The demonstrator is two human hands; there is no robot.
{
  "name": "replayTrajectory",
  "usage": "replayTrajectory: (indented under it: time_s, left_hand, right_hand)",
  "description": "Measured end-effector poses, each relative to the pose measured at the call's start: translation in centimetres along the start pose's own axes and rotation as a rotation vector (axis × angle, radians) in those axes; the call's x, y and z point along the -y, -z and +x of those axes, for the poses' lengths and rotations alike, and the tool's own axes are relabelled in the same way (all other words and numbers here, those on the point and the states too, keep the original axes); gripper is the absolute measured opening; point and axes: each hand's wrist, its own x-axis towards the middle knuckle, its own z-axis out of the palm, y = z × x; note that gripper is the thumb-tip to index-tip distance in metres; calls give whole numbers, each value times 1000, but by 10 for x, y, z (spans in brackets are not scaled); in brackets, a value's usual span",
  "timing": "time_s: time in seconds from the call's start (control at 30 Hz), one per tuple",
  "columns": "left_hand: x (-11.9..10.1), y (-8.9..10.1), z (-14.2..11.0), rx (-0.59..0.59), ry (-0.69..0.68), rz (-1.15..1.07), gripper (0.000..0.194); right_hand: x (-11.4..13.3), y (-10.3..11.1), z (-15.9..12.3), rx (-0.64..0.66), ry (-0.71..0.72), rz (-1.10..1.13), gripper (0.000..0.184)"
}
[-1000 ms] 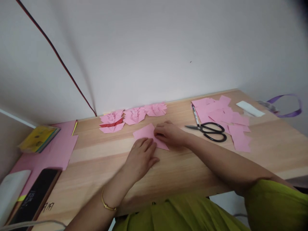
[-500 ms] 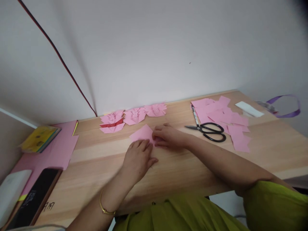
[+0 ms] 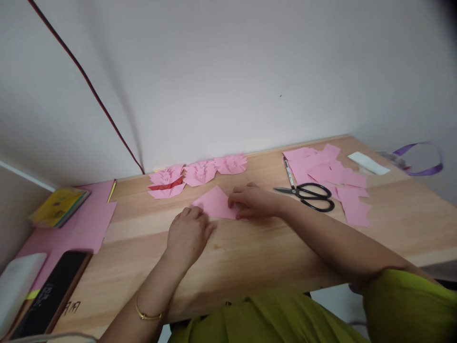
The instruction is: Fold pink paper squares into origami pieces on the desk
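A pink paper sheet (image 3: 216, 204), folded to a triangle, lies flat on the wooden table (image 3: 250, 252). My right hand (image 3: 250, 201) rests on its right corner with fingers curled, pinning it down. My left hand (image 3: 189, 231) presses its fingertips on the paper's lower left edge, fingers bent and close together. A gold bangle sits on my left wrist.
Three folded pink paper pieces (image 3: 200, 172) line the wall behind. Black scissors (image 3: 310, 194) and a pen (image 3: 288, 172) lie right, beside several pink paper squares (image 3: 335, 178). A white slip (image 3: 368, 162) and purple ribbon (image 3: 421, 157) sit far right. Pink sheets (image 3: 82, 224), yellow books (image 3: 57, 205) and a black slab (image 3: 53, 290) lie left.
The pink sheet went from an open, flat piece to a folded triangle. My left hand slid leftward along its lower edge. My right hand stayed on the right corner.
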Motion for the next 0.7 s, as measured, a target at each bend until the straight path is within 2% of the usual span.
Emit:
replayTrajectory:
  time_s: [0.13, 0.23, 0.43, 0.6, 0.7]
  left_hand:
    - [2, 1, 0, -7, 2, -3, 29]
    - [4, -1, 1, -32, -24, -30, 28]
    - [12, -13, 4, -178, -8, -176, 39]
    - [21, -23, 7, -292, 27, -285, 25]
    - [25, -27, 10, -296, 83, -257, 40]
  right_hand:
    - [-1, 0, 0, -2, -3, 6, 29]
    - [-1, -2, 1, -48, -5, 17, 20]
    - [1, -8, 5, -189, 4, 16, 20]
    - [2, -8, 4, -166, 26, 28, 15]
    - [0, -9, 4, -167, 31, 30, 14]
